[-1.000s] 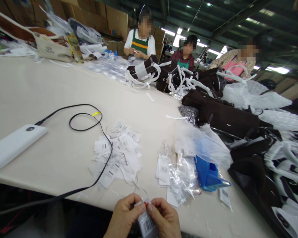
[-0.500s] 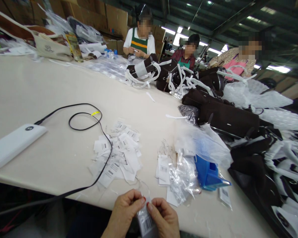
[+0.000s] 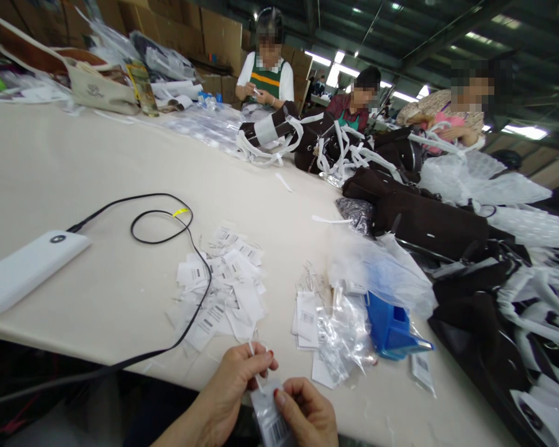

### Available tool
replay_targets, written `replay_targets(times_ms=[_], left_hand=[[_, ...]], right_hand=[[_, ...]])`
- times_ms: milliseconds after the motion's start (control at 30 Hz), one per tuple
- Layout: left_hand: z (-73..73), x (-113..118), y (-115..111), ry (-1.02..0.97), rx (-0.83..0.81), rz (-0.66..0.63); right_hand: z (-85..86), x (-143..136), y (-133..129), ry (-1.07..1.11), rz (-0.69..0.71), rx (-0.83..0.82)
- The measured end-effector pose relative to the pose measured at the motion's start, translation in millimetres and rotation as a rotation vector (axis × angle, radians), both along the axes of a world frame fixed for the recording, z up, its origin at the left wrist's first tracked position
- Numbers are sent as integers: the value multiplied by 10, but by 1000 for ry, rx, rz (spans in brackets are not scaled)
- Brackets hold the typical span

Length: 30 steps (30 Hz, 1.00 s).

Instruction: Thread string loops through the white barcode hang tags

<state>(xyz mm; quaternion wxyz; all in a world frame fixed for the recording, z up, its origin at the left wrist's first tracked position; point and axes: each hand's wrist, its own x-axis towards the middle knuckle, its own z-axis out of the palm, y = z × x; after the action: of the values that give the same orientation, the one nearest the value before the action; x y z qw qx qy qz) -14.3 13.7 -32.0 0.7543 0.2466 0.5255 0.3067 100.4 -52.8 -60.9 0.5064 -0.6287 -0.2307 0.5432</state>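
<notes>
At the table's front edge, my left hand [image 3: 235, 382] pinches the thin string of a tag, its fingers closed just above the tag's top. Beside it on the right, my right hand [image 3: 305, 410] grips the barcode tag [image 3: 272, 419], which looks wrapped in clear plastic, between thumb and fingers. Beyond my hands lies a loose pile of white printed tags [image 3: 223, 285]. A smaller stack of tags [image 3: 306, 320] with strings lies to its right, next to crumpled clear plastic bags [image 3: 347, 341].
A blue plastic holder [image 3: 394, 326] stands right of the bags. Dark brown bags [image 3: 428, 223] with white wrapped straps fill the right side. A black cable [image 3: 200, 310] runs from a white power bank [image 3: 32, 270] across the tag pile. Three people sit beyond the table [image 3: 97, 155].
My left hand has moved up and left from the tag onto its string. The tag now tilts and shows more of its top. Across the table, a person's hands have come into view at the right.
</notes>
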Motion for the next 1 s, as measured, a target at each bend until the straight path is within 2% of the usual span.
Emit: replay_targets(times_ms=[133, 367, 567, 800, 900, 1000], left_hand=[[13, -59, 50, 3, 72, 32], [30, -166, 179, -154, -70, 137], [88, -219, 286, -123, -12, 196], [64, -265, 373, -95, -15, 336], [91, -267, 391, -155, -34, 322], [137, -241, 349, -211, -33, 234]], right_hand=[[-2, 20, -4, 24, -3, -23], [-14, 31, -20, 25, 12, -8], [-39, 36, -35, 25, -6, -23], [-9, 31, -19, 14, -49, -25], [19, 37, -3, 2, -53, -9], [30, 49, 0, -8, -37, -9]])
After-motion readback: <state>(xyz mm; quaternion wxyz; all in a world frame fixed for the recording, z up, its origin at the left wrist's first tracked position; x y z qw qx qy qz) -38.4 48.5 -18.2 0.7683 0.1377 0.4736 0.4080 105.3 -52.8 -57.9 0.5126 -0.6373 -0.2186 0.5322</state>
